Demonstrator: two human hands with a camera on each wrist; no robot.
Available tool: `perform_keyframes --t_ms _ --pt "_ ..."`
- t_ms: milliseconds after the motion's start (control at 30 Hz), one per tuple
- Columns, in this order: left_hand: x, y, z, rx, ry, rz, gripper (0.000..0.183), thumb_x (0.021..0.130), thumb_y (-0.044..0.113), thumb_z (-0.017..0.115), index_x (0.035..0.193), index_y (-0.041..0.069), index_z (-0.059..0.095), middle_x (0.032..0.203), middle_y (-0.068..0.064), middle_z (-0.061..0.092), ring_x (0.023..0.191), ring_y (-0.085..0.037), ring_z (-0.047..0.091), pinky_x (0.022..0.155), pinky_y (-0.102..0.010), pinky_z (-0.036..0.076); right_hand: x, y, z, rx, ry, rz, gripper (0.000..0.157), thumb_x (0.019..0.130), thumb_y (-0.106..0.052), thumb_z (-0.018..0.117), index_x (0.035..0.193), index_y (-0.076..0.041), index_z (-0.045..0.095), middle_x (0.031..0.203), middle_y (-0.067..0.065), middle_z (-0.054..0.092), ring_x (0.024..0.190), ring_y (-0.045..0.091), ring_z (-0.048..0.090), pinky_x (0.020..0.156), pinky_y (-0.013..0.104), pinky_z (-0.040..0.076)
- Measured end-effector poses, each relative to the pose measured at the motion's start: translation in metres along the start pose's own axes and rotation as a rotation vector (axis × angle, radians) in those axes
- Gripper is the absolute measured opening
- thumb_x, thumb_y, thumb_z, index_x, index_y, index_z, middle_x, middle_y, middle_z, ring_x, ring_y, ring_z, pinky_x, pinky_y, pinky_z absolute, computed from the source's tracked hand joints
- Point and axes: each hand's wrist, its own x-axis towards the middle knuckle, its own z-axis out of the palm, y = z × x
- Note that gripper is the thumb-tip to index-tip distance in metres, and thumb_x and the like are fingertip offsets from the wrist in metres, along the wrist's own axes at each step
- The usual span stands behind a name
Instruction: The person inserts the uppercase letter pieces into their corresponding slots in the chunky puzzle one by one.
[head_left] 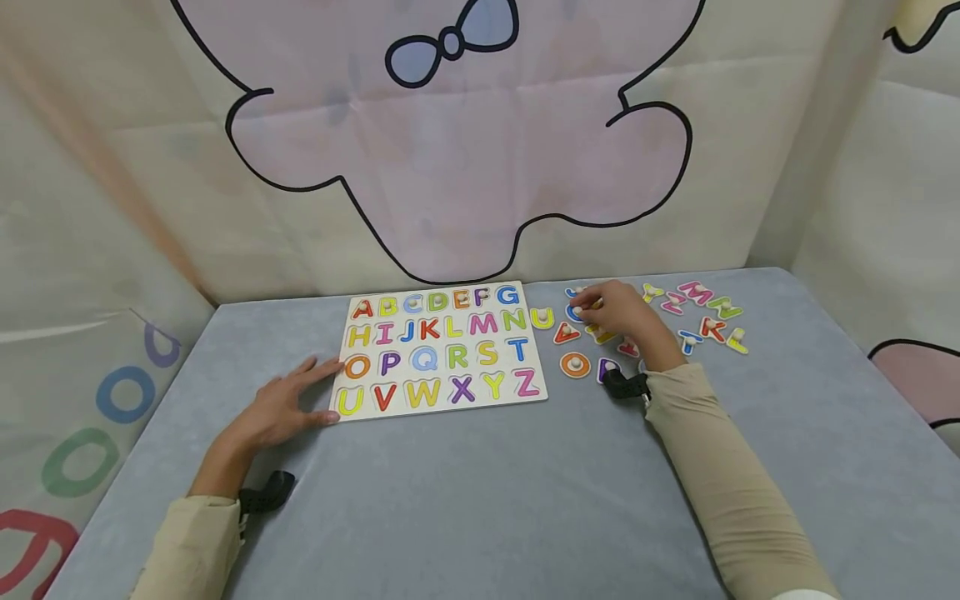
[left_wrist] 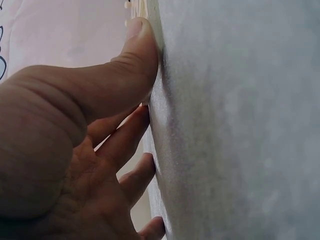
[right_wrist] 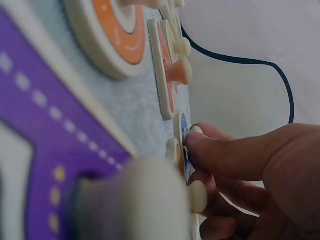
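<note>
On the table lies a white alphabet board (head_left: 442, 402) printed with rows of coloured letters. My left hand (head_left: 281, 408) rests at its left edge, fingers fairly straight, thumb near the lower corner; in the left wrist view the thumb (left_wrist: 135, 60) lies against the edge. To the right of the board, my right hand (head_left: 618, 312) reaches in among loose letter pieces. Its thumb and index finger pinch the pale knob of a blue letter piece (head_left: 574, 315), seen nearly edge-on in the right wrist view. The fingers partly hide which letter it is.
Near the board's right edge lie a yellow U (head_left: 542, 318), a red V (head_left: 566, 333), an orange O (head_left: 575, 365) and a purple piece (head_left: 604, 368). Several more knobbed letters, including a red K (head_left: 712, 330) and a blue T (head_left: 688, 342), spread farther right. A printed curtain (head_left: 450, 167) hangs behind the table.
</note>
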Motion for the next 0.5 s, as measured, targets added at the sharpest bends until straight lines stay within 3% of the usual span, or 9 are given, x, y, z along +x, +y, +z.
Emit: perform_keyframes --t_ms 233,500 --pt "0.000 -0.001 0.000 -0.025 -0.012 0.031 0.088 0.080 0.033 0.082 0.154 0.016 0.038 0.161 -0.032 0.021 0.147 -0.054 0.018 0.111 -0.076 0.010 -0.001 -0.001 0.001 -0.029 0.026 -0.013 0.029 0.100 -0.020 0.060 0.125 -0.009 0.069 0.117 0.015 0.067 0.099 0.027 0.061 0.077 0.032 0.052" --pt "0.000 -0.006 -0.004 -0.034 -0.021 0.074 0.096 0.074 0.044 0.085 0.153 0.017 0.039 0.162 -0.025 0.024 0.150 -0.050 0.015 0.113 -0.075 0.007 -0.003 -0.011 -0.001 -0.054 0.070 -0.030 0.030 0.099 -0.021 0.062 0.127 -0.011 0.068 0.123 0.014 0.065 0.109 0.032 0.056 0.089 0.041 0.051"
